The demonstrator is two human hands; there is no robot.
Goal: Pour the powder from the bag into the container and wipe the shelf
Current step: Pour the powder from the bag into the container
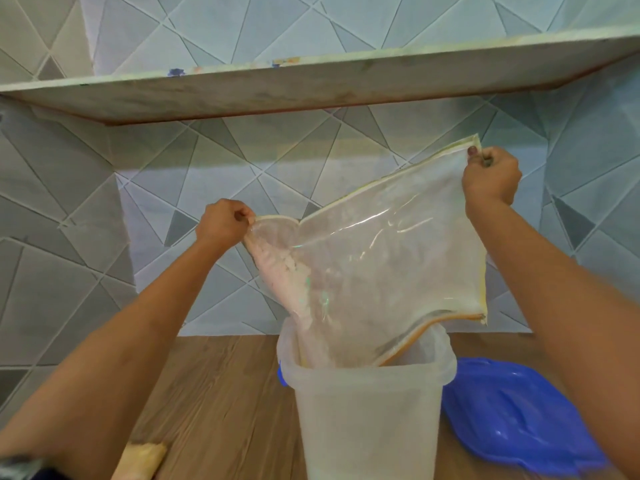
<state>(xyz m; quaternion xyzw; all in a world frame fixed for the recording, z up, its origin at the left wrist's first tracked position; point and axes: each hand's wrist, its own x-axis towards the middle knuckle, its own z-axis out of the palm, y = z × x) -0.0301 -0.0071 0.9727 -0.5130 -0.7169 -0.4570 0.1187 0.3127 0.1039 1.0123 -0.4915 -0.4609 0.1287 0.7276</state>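
powder (285,271) sits bunched along the lower left side of the clear bag (381,254), which is tipped mouth-down into the tall plastic container (367,410) standing towards the near edge of the desk (225,393). the left hand (221,223) pinches the bag's left corner and the right hand (491,178) pinches its raised far corner, so neither hand steadies the container.

the main risk looks like spillage: the bag's mouth is wider than the container's opening, and its right end hangs outside the rim, above the blue lid (512,410) lying on the desk just beside the container. if the powder shifts that way it could land on the lid or the desk. a clump letting go all at once could puff dust up, and a tug from the bag might tip the unheld container. either thin pinch could also slip. the shelf (311,88) above is not yet wiped.
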